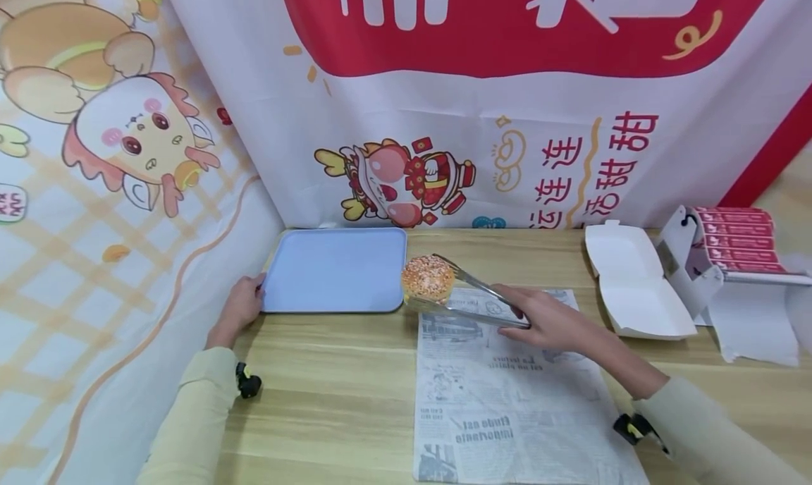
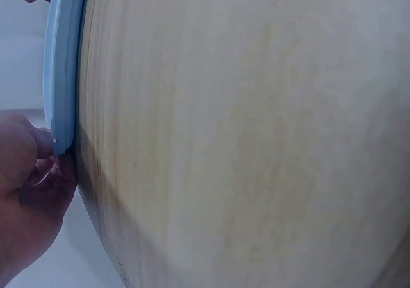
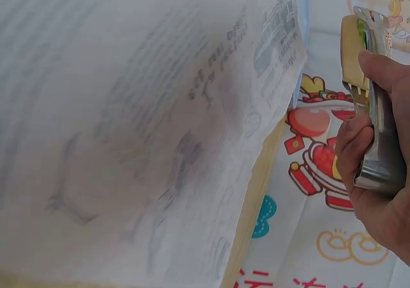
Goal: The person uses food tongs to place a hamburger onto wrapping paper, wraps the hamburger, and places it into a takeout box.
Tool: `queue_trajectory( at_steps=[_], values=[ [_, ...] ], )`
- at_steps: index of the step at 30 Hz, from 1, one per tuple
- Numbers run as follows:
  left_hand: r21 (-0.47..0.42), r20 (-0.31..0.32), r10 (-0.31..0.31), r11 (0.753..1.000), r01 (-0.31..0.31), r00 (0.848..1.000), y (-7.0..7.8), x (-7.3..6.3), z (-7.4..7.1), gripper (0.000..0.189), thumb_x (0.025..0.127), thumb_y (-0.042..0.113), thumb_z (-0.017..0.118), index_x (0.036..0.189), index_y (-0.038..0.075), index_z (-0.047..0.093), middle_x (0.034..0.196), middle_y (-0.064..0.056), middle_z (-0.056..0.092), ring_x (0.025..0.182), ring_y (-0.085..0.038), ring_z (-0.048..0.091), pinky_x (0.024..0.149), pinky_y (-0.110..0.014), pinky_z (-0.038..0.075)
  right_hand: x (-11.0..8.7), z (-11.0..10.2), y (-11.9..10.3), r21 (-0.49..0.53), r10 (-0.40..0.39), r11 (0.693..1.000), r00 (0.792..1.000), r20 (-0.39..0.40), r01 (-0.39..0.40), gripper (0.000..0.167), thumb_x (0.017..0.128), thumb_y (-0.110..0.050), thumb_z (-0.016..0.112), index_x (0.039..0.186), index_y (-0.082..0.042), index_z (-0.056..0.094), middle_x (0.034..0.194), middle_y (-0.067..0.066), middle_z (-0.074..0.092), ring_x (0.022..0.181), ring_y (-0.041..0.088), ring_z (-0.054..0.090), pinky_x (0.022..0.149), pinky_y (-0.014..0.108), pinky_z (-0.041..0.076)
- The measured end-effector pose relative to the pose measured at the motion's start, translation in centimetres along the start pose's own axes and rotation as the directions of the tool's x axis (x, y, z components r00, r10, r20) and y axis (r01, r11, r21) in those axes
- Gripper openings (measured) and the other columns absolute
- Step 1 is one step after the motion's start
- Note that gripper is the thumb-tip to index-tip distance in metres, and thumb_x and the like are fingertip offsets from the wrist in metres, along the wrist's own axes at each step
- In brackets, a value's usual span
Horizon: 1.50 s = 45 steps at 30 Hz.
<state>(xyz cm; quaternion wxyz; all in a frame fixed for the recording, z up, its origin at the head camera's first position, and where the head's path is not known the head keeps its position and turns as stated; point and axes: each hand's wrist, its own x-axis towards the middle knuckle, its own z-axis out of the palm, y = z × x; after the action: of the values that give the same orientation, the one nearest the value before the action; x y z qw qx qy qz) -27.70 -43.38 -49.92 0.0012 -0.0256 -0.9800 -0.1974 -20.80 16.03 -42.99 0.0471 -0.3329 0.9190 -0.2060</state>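
Observation:
At the left end of a pale blue tray (image 1: pixel 336 270), my left hand (image 1: pixel 241 305) pinches its edge. The left wrist view has the thumb at the tray's rim (image 2: pixel 61 77) and curled fingers below. Metal tongs (image 1: pixel 466 314) lie in the grip of my right hand (image 1: pixel 545 319). Between their arms is a burger (image 1: pixel 428 277) with a seeded, crumb-topped bun, at the tray's right edge and above the top of a newsprint sheet (image 1: pixel 495 400). Some green filling beside the bun (image 3: pixel 351 51) shows in the right wrist view.
An opened white takeaway box (image 1: pixel 641 280) stands at the right, beside a metal dispenser (image 1: pixel 685 259) with a roll of red labels (image 1: pixel 739 238). A printed banner (image 1: pixel 406 104) hangs along the table's back edge, and another printed cloth (image 1: pixel 127 259) borders the left.

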Motion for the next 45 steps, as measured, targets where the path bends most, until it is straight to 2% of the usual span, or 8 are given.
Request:
queue_trajectory(
  at_steps=[4,12,19,25,29,33,37,45],
  values=[
    [-0.007,0.004,-0.01,1.0,0.01,1.0,0.0,0.1,-0.1,0.046,0.098,-0.002,0.044,0.141,-0.02,0.037,0.116,-0.044,0.05,0.094,-0.042,0.054,0.085,-0.055,0.048,-2.0,-0.1,0.5,-0.008,0.013,1.0,1.0,-0.013,-0.013,0.076,0.091,-0.045,0.07,0.151,-0.01,0.041,0.079,-0.008,0.049,0.063,0.0,0.042,0.055,0.018,0.037],
    [0.001,0.004,-0.016,1.0,0.016,1.0,-0.2,0.1,0.0,0.046,0.099,-0.002,0.043,0.141,-0.019,0.036,0.115,-0.043,0.05,0.094,-0.042,0.054,0.085,-0.055,0.048,-6.2,-0.2,1.7,0.017,0.037,0.999,0.998,-0.043,-0.036,0.071,0.089,-0.033,0.075,0.148,-0.007,0.045,0.075,-0.012,0.045,0.06,-0.004,0.038,0.052,0.017,0.036],
    [0.065,-0.054,0.058,0.996,-0.055,0.997,-0.2,-0.1,-0.1,0.044,0.096,-0.004,0.045,0.136,-0.022,0.043,0.11,-0.047,0.053,0.103,-0.057,0.055,0.091,-0.063,0.046,-10.2,-0.1,2.8,-0.003,-0.005,1.0,0.993,-0.118,0.005,0.069,0.085,-0.029,0.079,0.142,-0.003,0.051,0.074,-0.014,0.046,0.06,-0.008,0.035,0.052,0.015,0.035],
    [0.055,-0.034,0.032,0.998,-0.031,0.999,-0.4,0.4,-0.2,0.046,0.097,-0.002,0.043,0.139,-0.021,0.039,0.115,-0.047,0.051,0.107,-0.056,0.053,0.094,-0.063,0.045,-12.7,0.6,3.6,-0.032,-0.027,0.999,0.989,-0.146,0.022,0.069,0.083,-0.031,0.08,0.14,-0.001,0.052,0.076,-0.019,0.043,0.061,-0.01,0.033,0.054,0.014,0.033],
    [0.053,-0.021,0.002,0.999,-0.001,1.0,-0.4,0.5,-0.1,0.046,0.098,-0.002,0.042,0.14,-0.02,0.037,0.118,-0.046,0.05,0.11,-0.055,0.053,0.095,-0.063,0.045,-13.9,1.6,4.2,-0.02,-0.039,0.999,0.988,-0.15,0.037,0.068,0.083,-0.029,0.081,0.137,0.002,0.054,0.077,-0.018,0.044,0.06,-0.011,0.034,0.052,0.013,0.034],
    [0.052,-0.023,0.004,0.999,-0.003,1.0,-0.4,0.5,0.2,0.046,0.098,-0.003,0.043,0.14,-0.021,0.037,0.117,-0.046,0.05,0.108,-0.055,0.053,0.093,-0.063,0.045,-14.6,2.5,4.7,-0.005,-0.018,1.0,0.994,-0.109,0.017,0.067,0.086,-0.033,0.078,0.139,0.0,0.052,0.078,-0.018,0.044,0.062,-0.011,0.035,0.054,0.013,0.035],
    [0.053,-0.022,0.001,0.999,0.0,1.0,-0.3,0.4,0.4,0.046,0.098,-0.003,0.043,0.14,-0.021,0.037,0.116,-0.046,0.05,0.107,-0.055,0.053,0.094,-0.062,0.045,-14.9,2.9,4.9,-0.015,0.004,1.0,0.997,-0.073,-0.005,0.069,0.088,-0.038,0.075,0.142,-0.001,0.051,0.077,-0.018,0.041,0.064,-0.01,0.035,0.058,0.016,0.034],
    [0.051,-0.001,-0.022,0.998,0.022,1.0,0.1,0.5,0.6,0.046,0.099,-0.003,0.042,0.141,-0.021,0.035,0.118,-0.046,0.049,0.109,-0.054,0.053,0.095,-0.062,0.045,-15.1,3.7,5.0,-0.047,-0.001,0.999,0.998,-0.068,-0.002,0.07,0.088,-0.04,0.074,0.141,0.001,0.051,0.079,-0.018,0.041,0.069,-0.009,0.036,0.064,0.018,0.033]
  ],
)
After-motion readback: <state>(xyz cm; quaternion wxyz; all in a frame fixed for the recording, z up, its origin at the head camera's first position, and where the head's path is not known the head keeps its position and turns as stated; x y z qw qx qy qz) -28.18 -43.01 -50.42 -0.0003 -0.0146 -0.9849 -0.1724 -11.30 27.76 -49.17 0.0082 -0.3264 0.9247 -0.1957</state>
